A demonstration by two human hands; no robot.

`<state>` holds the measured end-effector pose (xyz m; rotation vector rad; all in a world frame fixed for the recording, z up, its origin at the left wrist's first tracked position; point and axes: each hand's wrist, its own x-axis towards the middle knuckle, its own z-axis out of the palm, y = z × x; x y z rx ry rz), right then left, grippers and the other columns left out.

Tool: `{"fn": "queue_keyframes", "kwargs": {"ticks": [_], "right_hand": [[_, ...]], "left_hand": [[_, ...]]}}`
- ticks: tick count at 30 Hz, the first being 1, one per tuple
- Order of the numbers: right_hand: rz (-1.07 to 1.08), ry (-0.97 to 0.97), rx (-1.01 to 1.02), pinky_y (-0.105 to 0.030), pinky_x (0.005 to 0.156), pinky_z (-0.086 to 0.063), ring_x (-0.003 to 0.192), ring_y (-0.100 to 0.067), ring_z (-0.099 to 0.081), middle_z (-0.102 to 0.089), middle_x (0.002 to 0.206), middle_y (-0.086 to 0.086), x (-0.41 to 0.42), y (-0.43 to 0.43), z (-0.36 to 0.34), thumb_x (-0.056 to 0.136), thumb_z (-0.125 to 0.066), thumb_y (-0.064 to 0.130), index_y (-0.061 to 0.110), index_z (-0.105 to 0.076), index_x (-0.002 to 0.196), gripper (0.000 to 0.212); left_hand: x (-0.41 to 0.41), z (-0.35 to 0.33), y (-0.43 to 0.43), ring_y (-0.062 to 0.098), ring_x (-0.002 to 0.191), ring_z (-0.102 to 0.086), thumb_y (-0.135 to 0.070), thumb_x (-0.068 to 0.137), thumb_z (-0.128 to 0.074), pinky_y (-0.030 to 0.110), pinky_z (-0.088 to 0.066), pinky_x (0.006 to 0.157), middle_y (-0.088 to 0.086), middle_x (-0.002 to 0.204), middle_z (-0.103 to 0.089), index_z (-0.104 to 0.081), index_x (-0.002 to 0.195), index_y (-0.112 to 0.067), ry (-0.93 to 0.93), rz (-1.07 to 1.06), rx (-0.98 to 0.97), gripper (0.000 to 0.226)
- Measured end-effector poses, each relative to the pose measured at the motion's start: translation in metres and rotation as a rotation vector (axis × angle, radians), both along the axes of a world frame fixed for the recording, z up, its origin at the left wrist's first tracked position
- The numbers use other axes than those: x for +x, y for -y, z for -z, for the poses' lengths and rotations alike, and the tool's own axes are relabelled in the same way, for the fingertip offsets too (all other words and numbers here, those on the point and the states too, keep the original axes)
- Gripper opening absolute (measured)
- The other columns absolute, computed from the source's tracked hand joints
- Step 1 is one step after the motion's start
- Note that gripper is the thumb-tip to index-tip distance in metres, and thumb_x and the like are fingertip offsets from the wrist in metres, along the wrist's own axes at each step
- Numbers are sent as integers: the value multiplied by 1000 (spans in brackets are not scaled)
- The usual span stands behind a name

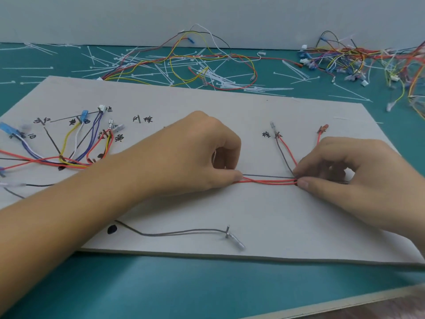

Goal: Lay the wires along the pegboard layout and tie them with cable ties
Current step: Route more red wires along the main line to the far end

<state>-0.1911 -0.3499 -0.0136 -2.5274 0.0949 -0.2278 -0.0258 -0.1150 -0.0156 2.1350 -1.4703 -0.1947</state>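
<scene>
Your left hand point(202, 157) curls its fingers down and pinches the red and grey wires point(269, 180) against the pegboard point(207, 210), while your right hand point(345, 171) pinches the same wires further right between thumb and fingertips. The wires run straight between both hands across the board's middle. The board lies on the green desk point(161, 284), with loose cable ties point(220, 77) scattered beyond its far edge.

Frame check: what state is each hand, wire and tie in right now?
Wire run: red and grey, stretched flat along the board.
Left hand: pinches its left end.
Right hand: pinches its right end.
Cable ties: loose, scattered on the mat behind the board.
Grey wire: slack near the board's front edge, untouched.
</scene>
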Motion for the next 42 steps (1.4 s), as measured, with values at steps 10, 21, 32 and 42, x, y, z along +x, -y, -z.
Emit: {"fn": "queue_keyframes", "kwargs": {"ticks": [10,21,32,42], "right_hand": [[185,-49,-8,-22,58,-44,65,-6,-60,-69,78,17,36,6,-15,86,-70,15,34,-73,87,19],[241,-209,-176,-23,57,-41,71,-10,-65,-72,74,8,99,-9,-26,82,-76,26,31,-73,76,8],[271,-196,-297,-20,53,-41,73,-18,-63,-71,76,-6,111,-28,-28,79,-65,12,20,-77,73,15],[307,-210,-230,-20,55,-40,74,-10,-63,-73,76,2,109,-25,-31,76,-68,11,25,-77,76,16]], "left_hand": [[-10,4,19,4,72,-55,-47,79,-79,36,-52,65,-12,72,-57,-55,75,-29,7,-133,-16,31],[-26,9,36,3,75,-56,-70,69,-74,28,-36,58,-13,74,-60,-59,77,-29,28,-355,32,45],[-34,5,56,5,67,-51,-75,64,-67,26,-25,54,-12,69,-57,-49,72,-29,120,-417,61,50],[-42,6,62,19,68,-50,-74,68,-65,35,-30,66,-10,68,-55,-34,68,-29,194,-409,-23,55]]}}
